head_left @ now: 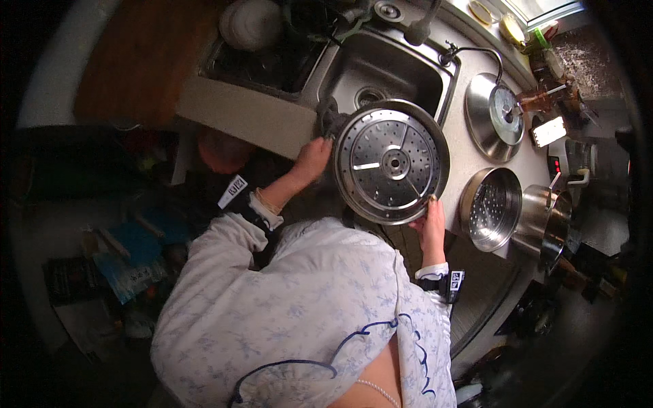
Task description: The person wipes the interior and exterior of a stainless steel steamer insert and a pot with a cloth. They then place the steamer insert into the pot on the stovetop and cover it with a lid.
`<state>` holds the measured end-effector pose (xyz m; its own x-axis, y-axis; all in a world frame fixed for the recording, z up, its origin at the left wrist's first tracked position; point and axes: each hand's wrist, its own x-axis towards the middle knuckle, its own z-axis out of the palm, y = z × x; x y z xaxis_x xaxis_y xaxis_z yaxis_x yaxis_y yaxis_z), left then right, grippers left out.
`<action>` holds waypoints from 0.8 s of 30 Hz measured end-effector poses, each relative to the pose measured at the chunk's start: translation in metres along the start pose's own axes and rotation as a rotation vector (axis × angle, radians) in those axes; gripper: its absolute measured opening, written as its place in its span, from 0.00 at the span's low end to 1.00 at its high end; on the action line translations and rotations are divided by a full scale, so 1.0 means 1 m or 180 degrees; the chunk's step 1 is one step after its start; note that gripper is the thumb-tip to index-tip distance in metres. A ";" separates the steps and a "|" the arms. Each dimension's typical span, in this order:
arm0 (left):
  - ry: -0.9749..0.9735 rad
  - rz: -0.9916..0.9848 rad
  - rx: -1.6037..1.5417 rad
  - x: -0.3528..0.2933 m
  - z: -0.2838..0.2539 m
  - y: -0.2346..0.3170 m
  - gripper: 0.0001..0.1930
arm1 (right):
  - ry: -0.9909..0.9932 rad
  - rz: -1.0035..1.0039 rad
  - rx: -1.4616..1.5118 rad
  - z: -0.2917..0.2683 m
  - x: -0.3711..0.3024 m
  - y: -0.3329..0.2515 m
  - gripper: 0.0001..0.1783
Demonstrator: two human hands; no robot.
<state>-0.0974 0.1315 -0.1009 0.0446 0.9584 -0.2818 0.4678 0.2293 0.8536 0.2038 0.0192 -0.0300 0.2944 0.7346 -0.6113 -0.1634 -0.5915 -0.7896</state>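
Between my two hands is a round stainless steel steamer pot, tilted toward me at the sink's near edge. A perforated steamer plate with small holes and three slots sits inside it. My left hand is closed at the pot's left rim; its fingers are partly hidden there. Against that rim, just above my left fingers, a dark grey rag is bunched on the sink edge. My right hand grips the lower right rim, thumb on top and fingers underneath.
Beyond the pot is a steel sink with a tap. To the right on the counter stand a steel lid, a perforated steamer tier and a deep pot. A lit phone leans behind them. White bowls sit at upper left.
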 end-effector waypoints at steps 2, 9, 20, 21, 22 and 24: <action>0.0155 0.0541 0.0246 -0.003 -0.003 0.001 0.18 | 0.0268 -0.0121 -0.0325 0.001 0.002 0.002 0.15; 0.0318 0.0566 0.0224 -0.016 -0.028 -0.003 0.14 | 0.0285 -0.0892 -0.0878 -0.003 0.012 0.015 0.15; 0.0359 0.0274 0.1436 -0.016 -0.028 -0.013 0.20 | 0.0156 -0.1270 -0.1017 -0.009 0.040 0.033 0.11; 0.0342 0.0304 0.1539 -0.015 -0.029 -0.013 0.20 | 0.0126 -0.1119 -0.0986 -0.009 0.043 0.036 0.11; 0.0421 0.0366 0.1494 -0.015 -0.029 -0.013 0.20 | 0.0169 -0.1379 -0.1133 -0.009 0.046 0.038 0.12; 0.0510 0.0217 0.1396 -0.015 -0.028 -0.015 0.20 | 0.0204 -0.1419 -0.1255 -0.008 0.050 0.041 0.12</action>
<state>-0.1299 0.1190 -0.0971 -0.0325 0.9908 -0.1311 0.7988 0.1046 0.5924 0.2197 0.0288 -0.0931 0.3124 0.9261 -0.2116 0.3472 -0.3187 -0.8820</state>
